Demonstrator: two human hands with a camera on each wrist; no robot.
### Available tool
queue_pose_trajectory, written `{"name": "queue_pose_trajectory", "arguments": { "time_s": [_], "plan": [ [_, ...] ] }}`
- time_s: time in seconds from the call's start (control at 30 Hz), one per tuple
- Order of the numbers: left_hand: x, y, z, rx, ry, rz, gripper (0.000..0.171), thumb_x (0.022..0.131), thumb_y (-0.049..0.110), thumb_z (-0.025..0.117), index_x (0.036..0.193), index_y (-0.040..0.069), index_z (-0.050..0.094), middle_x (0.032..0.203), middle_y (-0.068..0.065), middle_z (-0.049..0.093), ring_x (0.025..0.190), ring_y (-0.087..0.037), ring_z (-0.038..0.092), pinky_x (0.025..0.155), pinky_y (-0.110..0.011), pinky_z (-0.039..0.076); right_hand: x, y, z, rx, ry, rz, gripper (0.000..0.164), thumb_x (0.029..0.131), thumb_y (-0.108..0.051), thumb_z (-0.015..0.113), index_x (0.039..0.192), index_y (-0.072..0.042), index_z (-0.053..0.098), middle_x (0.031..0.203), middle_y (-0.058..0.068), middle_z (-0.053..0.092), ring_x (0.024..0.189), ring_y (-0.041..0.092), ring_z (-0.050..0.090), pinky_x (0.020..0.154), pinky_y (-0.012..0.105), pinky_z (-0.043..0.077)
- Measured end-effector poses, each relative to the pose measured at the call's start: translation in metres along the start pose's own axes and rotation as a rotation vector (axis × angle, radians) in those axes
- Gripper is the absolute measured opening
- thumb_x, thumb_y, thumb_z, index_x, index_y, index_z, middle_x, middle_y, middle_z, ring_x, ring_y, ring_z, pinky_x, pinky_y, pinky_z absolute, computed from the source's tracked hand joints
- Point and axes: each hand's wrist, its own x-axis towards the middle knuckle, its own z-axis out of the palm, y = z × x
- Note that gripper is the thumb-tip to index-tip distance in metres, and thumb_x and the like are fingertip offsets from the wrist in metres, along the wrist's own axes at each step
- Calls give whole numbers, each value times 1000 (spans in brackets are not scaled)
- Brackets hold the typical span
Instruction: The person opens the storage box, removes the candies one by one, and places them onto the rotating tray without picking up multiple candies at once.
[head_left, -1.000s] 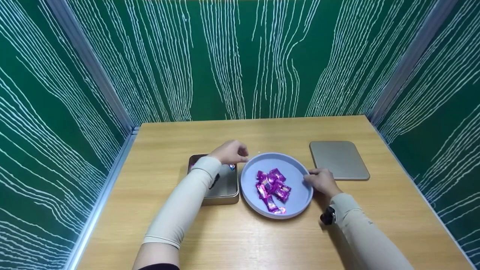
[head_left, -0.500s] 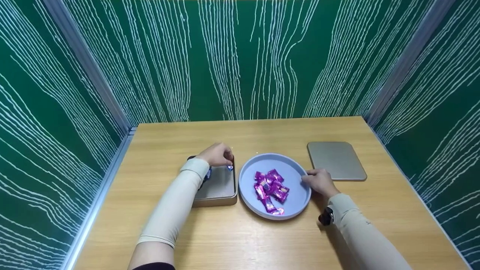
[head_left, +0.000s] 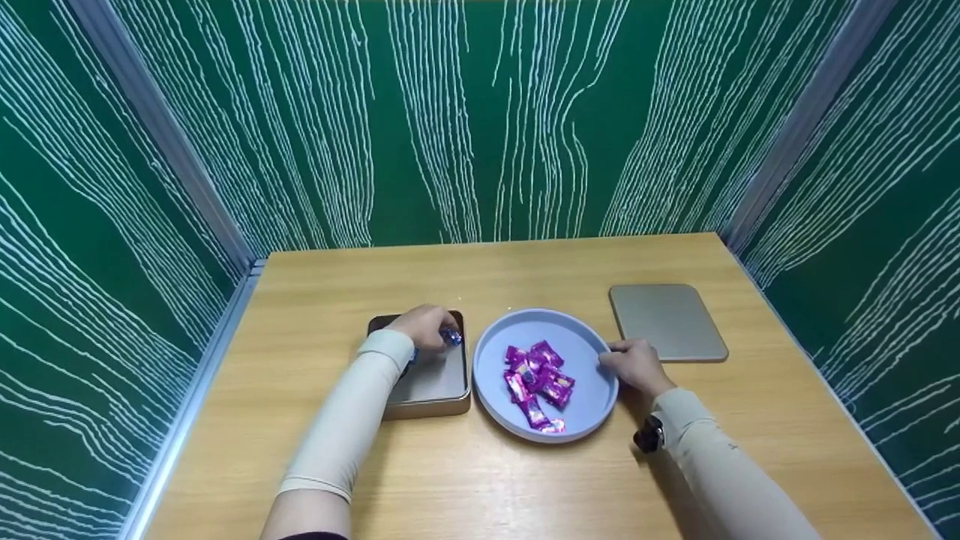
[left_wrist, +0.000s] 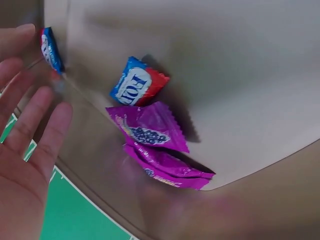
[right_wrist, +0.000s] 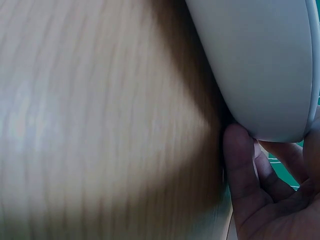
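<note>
My left hand (head_left: 421,328) reaches into an open metal tin (head_left: 427,409). In the left wrist view its fingers are spread, fairly straight, beside a blue-and-red wrapped candy (left_wrist: 51,50) at the tin's wall; the candy looks just apart from them. Another blue-and-red candy (left_wrist: 139,84) and two purple candies (left_wrist: 150,127) lie farther along the tin floor. My right hand (head_left: 637,365) grips the right rim of a round pale-blue plate (head_left: 589,409), its fingers against the plate's outer side in the right wrist view. Several purple wrapped candies (head_left: 556,386) lie piled on the plate.
A flat metal lid (head_left: 669,322) lies on the wooden table (head_left: 465,487) at the right, behind the right hand. The plate stands close beside the tin's right edge. Green walls with white lines (head_left: 450,127) enclose the table's back and sides.
My left hand has moved left and down from the plate's left rim into the tin, beside the blue candy. The right hand still grips the plate.
</note>
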Motion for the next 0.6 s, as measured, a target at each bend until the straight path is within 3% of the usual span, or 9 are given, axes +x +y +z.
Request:
{"name": "queue_pose_trajectory", "arguments": {
  "time_s": [0.13,0.23,0.43,0.6],
  "plan": [
    [-1,0,5,7,-14,-25,39,86,2,80,124,10,80,117,-7,80,106,-25,68,106,-45,58,-1,0,0,-9,5,-11,51,94,-15,69,138,11,67,138,35,68,120,38,72,97,41,65],
    [-2,0,8,17,-33,-32,30,88,4,79,118,10,81,109,-6,78,98,-23,65,97,-44,59,-1,-1,1,-23,9,-16,51,93,-16,69,137,11,68,138,33,69,121,37,71,100,42,64],
    [-1,-2,10,20,-50,3,19,89,0,77,105,9,82,96,-2,76,86,-19,61,82,-37,55,0,0,2,-25,9,-9,53,92,-17,69,137,11,68,138,32,69,119,34,71,99,39,64],
    [2,-6,12,5,-67,40,12,90,2,79,97,10,85,88,0,76,78,-16,58,70,-30,50,0,0,1,-13,0,13,57,93,-16,67,143,11,63,146,33,63,131,40,66,109,46,59]
  ]
}}
